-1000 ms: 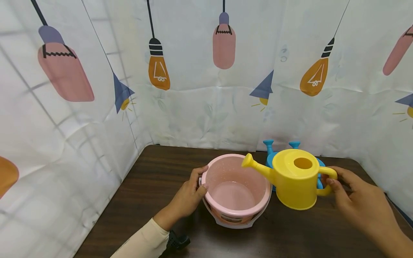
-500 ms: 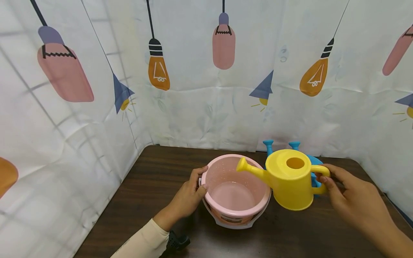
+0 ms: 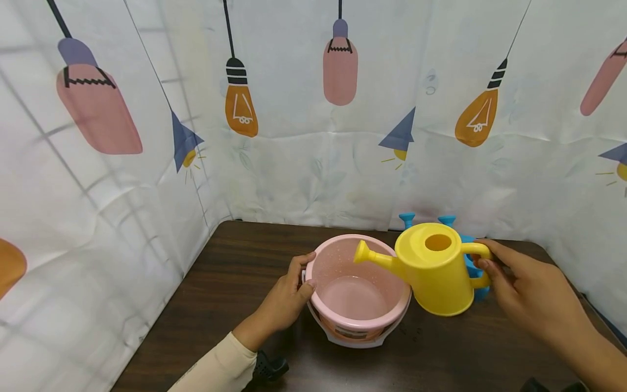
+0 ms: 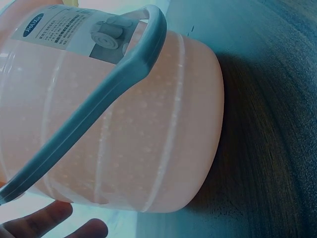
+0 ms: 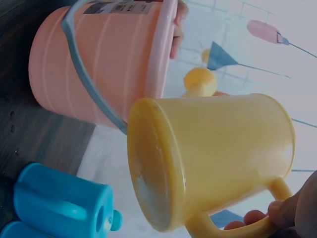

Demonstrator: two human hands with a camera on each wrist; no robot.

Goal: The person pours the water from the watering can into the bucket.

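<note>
A pink bucket [image 3: 354, 324] stands upright on the table, droplets dotting its inner wall. My left hand [image 3: 280, 300] holds its left rim, thumb on the edge. In the left wrist view, the pale bucket handle [image 4: 99, 101] hangs against the labelled side, with two fingertips [image 4: 91, 228] below the wall. With my right hand [image 3: 534, 291] I grip a yellow watering can [image 3: 437, 277] by its side handle. The can is raised and tipped slightly left. Its spout head [image 3: 361, 251] hangs over the bucket's opening. Its underside [image 5: 153, 168] faces the right wrist view.
Two blue watering cans [image 5: 59, 203] stand behind the yellow one, largely hidden in the head view. Small water drops [image 5: 12, 128] lie on the dark wooden table [image 3: 245, 256]. A lamp-patterned curtain [image 3: 303, 174] hangs along the table's back and left sides.
My right hand has carried the yellow watering can left and slightly up, and its spout head reaches further over the bucket. My left hand and the bucket have stayed in place.
</note>
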